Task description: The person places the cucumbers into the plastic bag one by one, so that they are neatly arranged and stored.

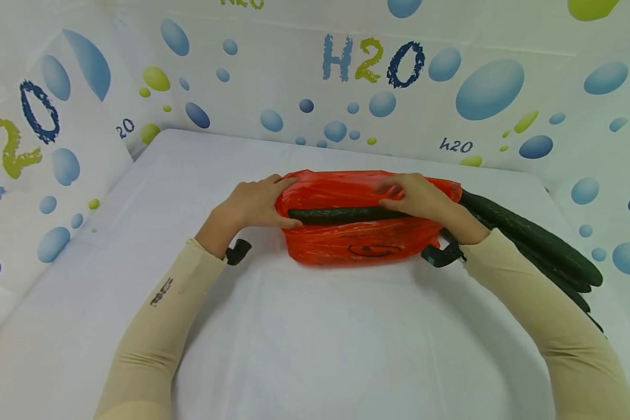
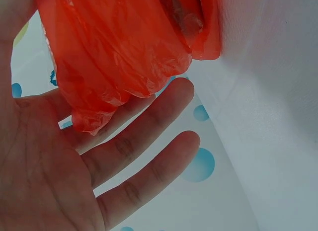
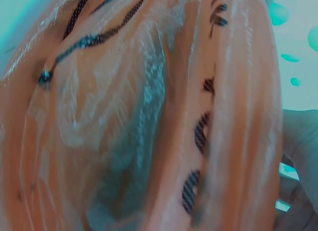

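Observation:
A red plastic bag (image 1: 325,245) lies across the white table, its mouth toward me. A long dark green cucumber (image 1: 341,216) shows between the bag's upper and lower folds. My left hand (image 1: 254,201) holds the bag's left end, with the thumb by the cucumber's tip. In the left wrist view, the bag (image 2: 119,42) passes between thumb and fingers (image 2: 144,129), the lower ones spread. My right hand (image 1: 417,195) grips the bag's upper edge near its right end, fingers bent. The bag (image 3: 238,116) nearly fills the right wrist view, partly hiding that hand (image 3: 303,151).
More cucumbers (image 1: 551,239) lie side by side on the table, right of the bag and partly behind my right forearm. A white cloth wall (image 1: 294,76) with blue and green bubble prints rises behind the table (image 1: 320,338). A dark wrist camera (image 1: 443,255) hangs below my right wrist.

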The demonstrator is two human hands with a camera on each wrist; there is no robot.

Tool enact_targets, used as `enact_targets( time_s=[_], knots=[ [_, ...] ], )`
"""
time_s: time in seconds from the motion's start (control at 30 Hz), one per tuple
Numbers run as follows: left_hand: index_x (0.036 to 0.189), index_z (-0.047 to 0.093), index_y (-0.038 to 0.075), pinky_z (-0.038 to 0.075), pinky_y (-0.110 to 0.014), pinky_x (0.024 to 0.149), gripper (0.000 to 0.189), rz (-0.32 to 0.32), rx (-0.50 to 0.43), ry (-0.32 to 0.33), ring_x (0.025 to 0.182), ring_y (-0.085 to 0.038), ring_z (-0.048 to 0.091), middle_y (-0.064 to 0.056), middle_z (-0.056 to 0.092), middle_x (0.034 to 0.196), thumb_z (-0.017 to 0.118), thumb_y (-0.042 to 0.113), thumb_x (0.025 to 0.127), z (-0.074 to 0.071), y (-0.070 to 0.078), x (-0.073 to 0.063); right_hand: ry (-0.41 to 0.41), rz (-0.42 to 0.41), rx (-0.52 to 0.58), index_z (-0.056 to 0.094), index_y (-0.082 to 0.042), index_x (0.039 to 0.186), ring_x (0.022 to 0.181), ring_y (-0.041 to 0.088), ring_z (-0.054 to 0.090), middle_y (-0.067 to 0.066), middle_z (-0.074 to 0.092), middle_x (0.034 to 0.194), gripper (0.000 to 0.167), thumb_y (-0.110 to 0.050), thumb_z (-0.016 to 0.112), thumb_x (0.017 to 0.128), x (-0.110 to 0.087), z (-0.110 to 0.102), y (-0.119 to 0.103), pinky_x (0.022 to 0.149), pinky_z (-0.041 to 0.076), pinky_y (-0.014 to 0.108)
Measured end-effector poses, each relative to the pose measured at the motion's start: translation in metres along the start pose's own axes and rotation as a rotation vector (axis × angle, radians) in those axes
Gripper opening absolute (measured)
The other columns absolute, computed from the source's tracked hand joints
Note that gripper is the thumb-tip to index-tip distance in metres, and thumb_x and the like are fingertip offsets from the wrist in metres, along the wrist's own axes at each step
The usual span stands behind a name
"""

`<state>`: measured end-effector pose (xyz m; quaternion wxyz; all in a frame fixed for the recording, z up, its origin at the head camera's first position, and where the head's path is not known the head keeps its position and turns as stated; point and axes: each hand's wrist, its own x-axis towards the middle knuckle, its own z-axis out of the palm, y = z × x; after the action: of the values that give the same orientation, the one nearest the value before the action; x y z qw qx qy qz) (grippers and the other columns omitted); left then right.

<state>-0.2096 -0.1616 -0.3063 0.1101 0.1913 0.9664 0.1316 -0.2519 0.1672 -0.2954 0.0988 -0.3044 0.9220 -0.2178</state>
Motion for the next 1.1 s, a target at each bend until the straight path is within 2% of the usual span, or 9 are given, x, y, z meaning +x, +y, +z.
enact_targets(
  time_s=[0.27,0.5,0.7,0.8,0.87,0.93,1.1],
  knots=[
    [0.155,0.027,0.015,0.045,-0.060,0.096,0.097,-0.003,-0.001,-0.001,0.123,-0.036,0.051,-0.017,0.041,0.146,0.071,0.057,0.079,0.000,-0.001,0.001,0.092,-0.015,0.007,0.064,0.003,0.121,0.097,0.034,0.064,0.021,0.066,0.111,0.030,-0.008,0.064,0.093,-0.006,-0.013,0.007,0.085,0.054,0.049],
    [0.155,0.026,0.015,0.045,-0.060,0.096,0.097,-0.005,0.005,-0.005,0.123,-0.037,0.050,-0.017,0.041,0.147,0.070,0.057,0.079,0.001,-0.001,0.002,0.168,0.028,0.037,0.065,0.003,0.119,0.101,0.036,0.062,0.021,0.066,0.114,0.029,-0.006,0.065,0.091,-0.015,-0.025,0.009,0.084,0.055,0.052],
    [0.154,0.027,0.015,0.045,-0.061,0.096,0.096,0.001,0.000,0.000,0.122,-0.036,0.051,-0.017,0.042,0.146,0.070,0.057,0.079,0.001,-0.002,0.003,0.244,0.029,0.029,0.066,0.003,0.118,0.099,0.037,0.064,0.022,0.066,0.113,0.027,-0.007,0.064,0.092,-0.024,-0.034,0.015,0.083,0.055,0.053],
    [0.154,0.028,0.015,0.045,-0.061,0.096,0.096,0.003,-0.004,0.003,0.123,-0.036,0.050,-0.017,0.042,0.145,0.071,0.057,0.079,0.001,-0.002,0.003,0.272,0.060,0.034,0.065,0.001,0.119,0.098,0.036,0.064,0.021,0.066,0.114,0.028,-0.010,0.063,0.093,-0.030,-0.039,0.020,0.080,0.057,0.033],
    [0.154,0.028,0.015,0.045,-0.060,0.096,0.096,0.005,-0.005,0.004,0.123,-0.036,0.050,-0.017,0.042,0.146,0.071,0.057,0.079,0.001,-0.001,0.002,0.292,0.088,0.041,0.064,0.001,0.120,0.099,0.036,0.063,0.021,0.066,0.114,0.029,-0.012,0.062,0.094,-0.035,-0.043,0.024,0.074,0.053,0.018],
    [0.154,0.028,0.015,0.046,-0.060,0.096,0.096,0.005,-0.003,0.004,0.123,-0.035,0.050,-0.017,0.042,0.146,0.071,0.057,0.079,0.001,-0.001,0.002,0.314,0.109,0.057,0.065,0.000,0.120,0.099,0.036,0.063,0.021,0.066,0.114,0.030,-0.016,0.062,0.095,-0.040,-0.046,0.027,0.068,0.046,0.008],
    [0.154,0.027,0.015,0.046,-0.059,0.095,0.097,0.001,0.006,0.001,0.122,-0.036,0.051,-0.018,0.042,0.146,0.070,0.058,0.079,0.001,-0.001,0.001,0.349,0.164,0.068,0.064,-0.001,0.121,0.102,0.038,0.061,0.023,0.064,0.116,0.034,-0.024,0.061,0.096,-0.049,-0.049,0.036,0.064,0.043,0.006]
  ],
)
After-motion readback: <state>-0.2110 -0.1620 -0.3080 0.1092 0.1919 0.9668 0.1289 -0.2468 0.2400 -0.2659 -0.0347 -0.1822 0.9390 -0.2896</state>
